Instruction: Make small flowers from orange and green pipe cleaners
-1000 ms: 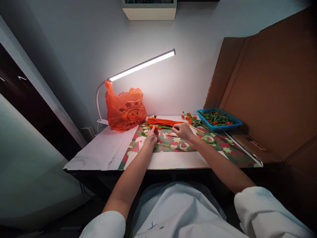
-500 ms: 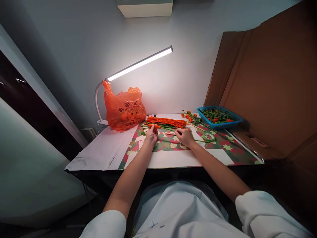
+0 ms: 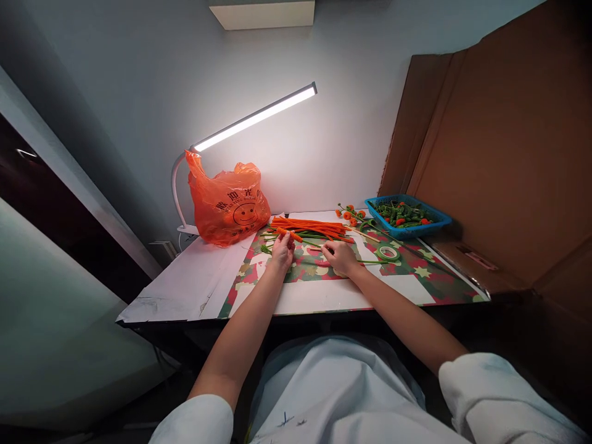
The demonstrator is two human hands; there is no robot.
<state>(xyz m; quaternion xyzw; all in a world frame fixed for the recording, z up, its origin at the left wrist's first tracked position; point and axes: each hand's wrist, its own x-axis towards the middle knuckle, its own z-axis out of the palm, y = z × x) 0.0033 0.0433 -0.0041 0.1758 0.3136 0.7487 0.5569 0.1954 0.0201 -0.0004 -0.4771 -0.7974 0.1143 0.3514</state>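
Observation:
My left hand (image 3: 281,251) grips a thin stick with an orange pipe cleaner coil (image 3: 288,234) wound on it, over the patterned paper (image 3: 319,271). My right hand (image 3: 340,256) pinches a green pipe cleaner stem (image 3: 372,262) that runs to the right across the paper. A pile of orange and green pipe cleaners (image 3: 314,228) lies just beyond both hands. A roll of green tape (image 3: 387,251) sits right of my right hand.
An orange plastic bag (image 3: 226,203) stands at the back left under a lit desk lamp (image 3: 254,117). A blue basket (image 3: 407,217) of green and orange pieces sits at the back right, by small orange flowers (image 3: 350,216). Brown cardboard (image 3: 499,154) walls the right side.
My right hand drew back from the pile toward me, now pinching a green stem. My left hand stayed in place with the orange coil. The view shifted slightly.

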